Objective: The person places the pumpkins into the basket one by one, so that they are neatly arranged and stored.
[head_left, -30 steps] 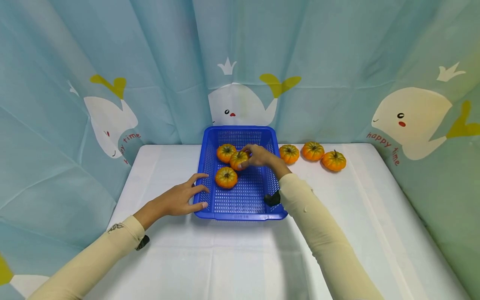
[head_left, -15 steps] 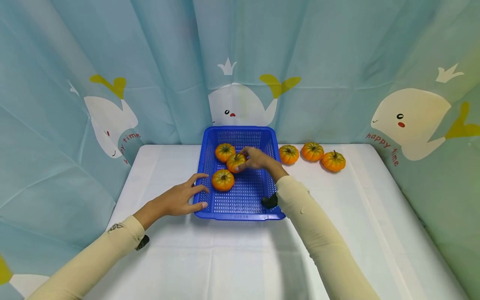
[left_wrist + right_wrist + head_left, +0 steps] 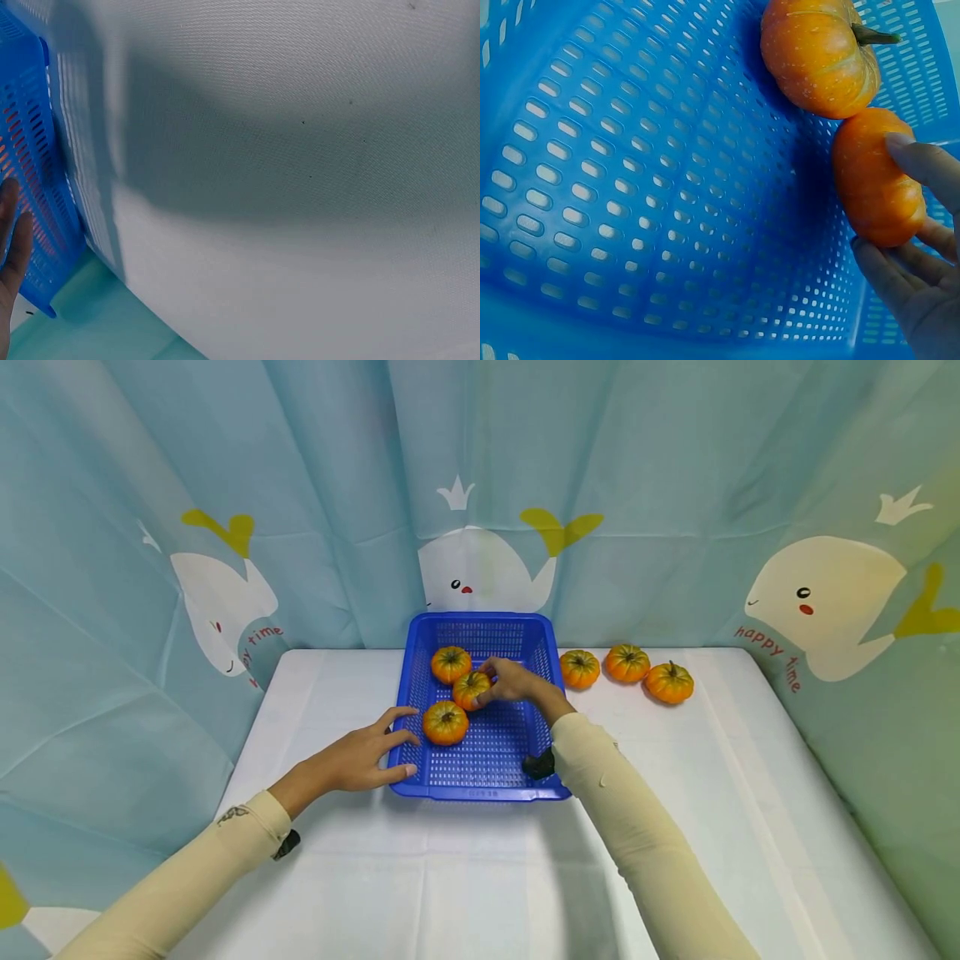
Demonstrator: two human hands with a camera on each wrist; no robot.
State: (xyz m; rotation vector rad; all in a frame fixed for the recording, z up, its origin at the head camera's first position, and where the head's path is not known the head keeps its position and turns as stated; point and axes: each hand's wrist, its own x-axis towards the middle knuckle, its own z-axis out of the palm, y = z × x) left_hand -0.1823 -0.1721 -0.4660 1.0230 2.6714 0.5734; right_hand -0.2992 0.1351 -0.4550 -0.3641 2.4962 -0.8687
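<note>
A blue plastic basket (image 3: 480, 792) with slotted walls stands on the white-covered table, holding three small orange pumpkins. My right hand (image 3: 513, 682) reaches inside and grips the middle pumpkin (image 3: 469, 692) between thumb and fingers. In the right wrist view that gripped pumpkin (image 3: 877, 180) is tipped on its side, right against a stemmed neighbour (image 3: 817, 56). The other two are a back pumpkin (image 3: 451, 665) and a front pumpkin (image 3: 445, 723). My left hand (image 3: 358, 758) rests at the basket's left rim, fingers spread; its fingers (image 3: 21, 244) show beside the slotted wall in the left wrist view.
Right of the basket, along the table's back edge, sit three more pumpkins: a near one (image 3: 579, 669), a middle one (image 3: 627, 662) and a far-right one (image 3: 669, 682). A blue curtain (image 3: 337, 568) with whale prints hangs behind and around the table.
My right hand has shifted slightly left and nearer with its pumpkin. The front pumpkin has been nudged left and toward me. My left hand has stayed in place.
</note>
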